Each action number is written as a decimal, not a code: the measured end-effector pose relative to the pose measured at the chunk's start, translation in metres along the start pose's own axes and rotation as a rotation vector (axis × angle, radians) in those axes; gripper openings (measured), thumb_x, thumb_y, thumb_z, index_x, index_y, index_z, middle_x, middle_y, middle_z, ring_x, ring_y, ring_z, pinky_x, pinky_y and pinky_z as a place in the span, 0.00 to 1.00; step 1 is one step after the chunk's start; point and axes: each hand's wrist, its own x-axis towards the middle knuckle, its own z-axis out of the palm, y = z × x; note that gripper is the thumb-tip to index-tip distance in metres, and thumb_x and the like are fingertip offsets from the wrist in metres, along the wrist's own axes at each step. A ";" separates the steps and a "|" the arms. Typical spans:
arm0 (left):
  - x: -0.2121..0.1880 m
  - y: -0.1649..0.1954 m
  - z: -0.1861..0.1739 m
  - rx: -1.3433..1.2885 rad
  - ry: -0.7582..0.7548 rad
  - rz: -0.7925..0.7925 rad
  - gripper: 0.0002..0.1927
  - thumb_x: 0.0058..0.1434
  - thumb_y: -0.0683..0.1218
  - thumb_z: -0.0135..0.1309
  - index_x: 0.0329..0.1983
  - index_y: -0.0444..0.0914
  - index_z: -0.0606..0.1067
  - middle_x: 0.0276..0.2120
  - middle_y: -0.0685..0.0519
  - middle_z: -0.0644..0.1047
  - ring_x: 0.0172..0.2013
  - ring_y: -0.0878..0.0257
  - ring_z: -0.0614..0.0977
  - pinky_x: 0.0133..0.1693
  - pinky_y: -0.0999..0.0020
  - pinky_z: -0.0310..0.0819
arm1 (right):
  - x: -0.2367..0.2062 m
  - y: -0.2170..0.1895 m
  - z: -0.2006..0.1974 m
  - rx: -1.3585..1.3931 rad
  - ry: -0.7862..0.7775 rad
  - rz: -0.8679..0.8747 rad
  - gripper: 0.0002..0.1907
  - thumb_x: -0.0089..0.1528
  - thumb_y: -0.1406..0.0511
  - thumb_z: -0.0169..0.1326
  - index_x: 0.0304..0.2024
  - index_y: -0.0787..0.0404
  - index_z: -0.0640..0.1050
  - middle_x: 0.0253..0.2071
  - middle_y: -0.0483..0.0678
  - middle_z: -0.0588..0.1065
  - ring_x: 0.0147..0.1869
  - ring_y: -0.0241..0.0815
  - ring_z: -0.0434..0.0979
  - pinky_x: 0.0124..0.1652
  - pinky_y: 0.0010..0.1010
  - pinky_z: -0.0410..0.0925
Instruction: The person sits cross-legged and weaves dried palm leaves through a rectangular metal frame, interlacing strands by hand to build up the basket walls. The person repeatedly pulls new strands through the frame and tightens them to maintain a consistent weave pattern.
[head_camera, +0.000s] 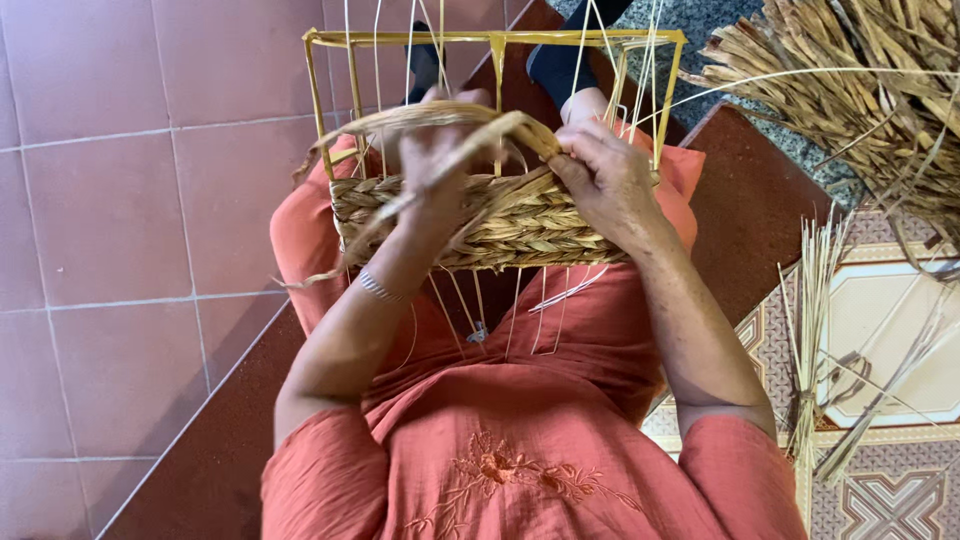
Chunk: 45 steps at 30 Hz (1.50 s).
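Strand (470, 125) is pinched at its right end by the right hand (605, 180) and gripped by the left hand (435, 170), arching left-right above the basket (500, 225) on the lap.

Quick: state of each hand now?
Left hand: closed on a dried straw strand over the woven basket.
Right hand: closed, pinching the same strand.
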 end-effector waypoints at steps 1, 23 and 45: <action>-0.012 0.007 -0.004 -0.123 0.053 -0.215 0.21 0.73 0.51 0.35 0.41 0.32 0.75 0.30 0.40 0.82 0.30 0.54 0.86 0.38 0.60 0.87 | 0.002 -0.001 0.001 0.026 0.033 -0.056 0.08 0.65 0.70 0.62 0.47 0.62 0.79 0.42 0.51 0.78 0.44 0.46 0.80 0.42 0.34 0.71; -0.073 0.012 0.011 1.483 -0.407 0.303 0.29 0.53 0.61 0.68 0.44 0.34 0.75 0.47 0.41 0.70 0.49 0.45 0.70 0.49 0.38 0.64 | -0.009 0.016 0.024 -0.078 0.163 0.064 0.16 0.63 0.68 0.65 0.50 0.63 0.74 0.39 0.52 0.79 0.36 0.42 0.79 0.36 0.31 0.73; -0.036 0.020 0.043 1.392 -0.365 0.910 0.13 0.68 0.40 0.58 0.56 0.34 0.76 0.57 0.44 0.72 0.61 0.52 0.71 0.63 0.47 0.70 | -0.006 0.018 -0.001 0.241 0.073 0.178 0.16 0.65 0.71 0.61 0.54 0.62 0.73 0.38 0.45 0.80 0.37 0.31 0.80 0.35 0.24 0.73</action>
